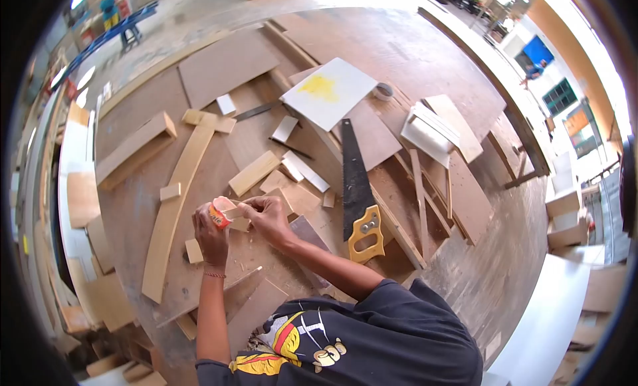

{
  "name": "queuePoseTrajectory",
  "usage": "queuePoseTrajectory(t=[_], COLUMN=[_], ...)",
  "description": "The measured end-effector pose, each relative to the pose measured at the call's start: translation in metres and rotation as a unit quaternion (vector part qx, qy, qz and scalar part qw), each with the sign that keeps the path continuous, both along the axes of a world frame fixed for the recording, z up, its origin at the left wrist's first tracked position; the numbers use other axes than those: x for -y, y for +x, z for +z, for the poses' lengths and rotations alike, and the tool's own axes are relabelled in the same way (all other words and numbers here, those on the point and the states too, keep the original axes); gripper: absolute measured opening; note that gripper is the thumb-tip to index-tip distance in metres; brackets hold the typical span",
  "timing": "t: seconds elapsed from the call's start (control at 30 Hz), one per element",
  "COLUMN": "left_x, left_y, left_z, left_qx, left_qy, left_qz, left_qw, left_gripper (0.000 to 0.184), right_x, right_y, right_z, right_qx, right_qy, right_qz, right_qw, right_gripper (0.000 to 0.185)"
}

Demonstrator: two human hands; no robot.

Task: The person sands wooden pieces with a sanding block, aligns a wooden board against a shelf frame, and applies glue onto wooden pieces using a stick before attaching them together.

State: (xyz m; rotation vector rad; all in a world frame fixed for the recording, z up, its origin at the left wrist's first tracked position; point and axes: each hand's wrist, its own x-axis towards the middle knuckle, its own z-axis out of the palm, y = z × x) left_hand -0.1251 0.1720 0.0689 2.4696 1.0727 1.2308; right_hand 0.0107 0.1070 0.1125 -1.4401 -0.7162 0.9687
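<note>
My left hand [211, 236] is wrapped round a small red and white container [220, 212], held above the wooden work surface. Beside it, my right hand [267, 218] pinches a small flat piece of wood [234, 214] at the container's opening. A long curved wooden strip [174, 213] lies left of my hands, with a small block [170, 192] on it. To the right rests a handsaw [359, 193] with a black blade and a yellowish handle. Wooden blocks [254, 173] lie just beyond my hands.
A white board with a yellow stain [330, 92] lies at the back, near a round roll [383, 91]. White pieces [430, 134] and thin strips [419, 196] are at the right. An angled wooden piece [138, 148] sits at the left. A person [109, 12] stands far off.
</note>
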Motion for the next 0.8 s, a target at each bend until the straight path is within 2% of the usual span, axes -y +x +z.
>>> queuePoseTrajectory(t=[0.03, 0.1, 0.17, 0.2, 0.27, 0.33, 0.37, 0.4, 0.43, 0.47, 0.53, 0.6, 0.7, 0.77, 0.8], left_x=[0.001, -0.003, -0.008, -0.010, -0.014, -0.029, -0.034, -0.040, -0.041, -0.045, -0.054, -0.062, -0.067, -0.067, -0.066], left_y=[0.002, 0.004, 0.006, 0.009, 0.003, 0.003, -0.001, -0.007, -0.007, -0.007, -0.012, -0.015, -0.014, -0.015, -0.015], left_z=[-0.001, -0.007, -0.009, -0.008, -0.003, -0.017, -0.028, -0.046, -0.045, -0.047, -0.058, -0.066, -0.070, -0.070, -0.067], left_qx=[0.004, 0.013, 0.047, 0.047, -0.014, 0.094, 0.102, 0.092, 0.087, 0.081, 0.074, 0.018, 0.042, 0.060, 0.095], left_qy=[-0.022, -0.024, -0.023, -0.022, 0.062, 0.049, -0.016, -0.128, -0.104, -0.126, -0.149, -0.234, -0.280, -0.257, -0.231], left_qz=[0.005, 0.002, 0.025, 0.023, 0.055, 0.006, 0.016, 0.054, 0.091, 0.117, 0.157, 0.154, 0.172, 0.147, 0.111], left_qw=[1.000, 1.000, 0.998, 0.998, 0.996, 0.994, 0.995, 0.986, 0.987, 0.982, 0.974, 0.960, 0.944, 0.953, 0.962], left_gripper=[0.049, 0.055, 0.052, 0.052, 0.049, 0.045, 0.042, 0.042, 0.044, 0.047, 0.050, 0.061, 0.063, 0.064, 0.057], right_x=[0.002, 0.004, 0.005, 0.004, -0.002, -0.003, -0.009, -0.012, -0.018, -0.022, -0.031, -0.038, -0.046, -0.048, -0.048], right_y=[0.002, 0.005, 0.010, 0.014, 0.016, 0.017, 0.016, 0.012, 0.012, 0.009, 0.007, 0.002, 0.001, 0.002, 0.001], right_z=[0.004, 0.009, 0.012, 0.010, -0.002, 0.004, -0.002, -0.002, -0.015, -0.023, -0.038, -0.042, -0.051, -0.057, -0.056], right_qx=[0.001, 0.121, 0.103, 0.078, 0.021, -0.102, -0.164, -0.195, -0.229, -0.254, -0.271, -0.276, -0.299, -0.292, -0.293], right_qy=[0.003, 0.011, 0.012, 0.026, 0.039, 0.032, 0.006, -0.011, -0.005, -0.005, -0.021, -0.037, -0.055, -0.044, -0.048], right_qz=[-0.012, -0.043, -0.058, -0.081, -0.094, -0.052, -0.042, -0.051, -0.035, -0.029, -0.014, -0.001, -0.004, 0.008, 0.010], right_qw=[1.000, 0.992, 0.993, 0.993, 0.995, 0.993, 0.985, 0.979, 0.973, 0.967, 0.962, 0.960, 0.953, 0.955, 0.955], right_gripper=[0.022, 0.020, 0.018, 0.018, 0.018, 0.020, 0.019, 0.017, 0.016, 0.014, 0.014, 0.014, 0.014, 0.017, 0.017])
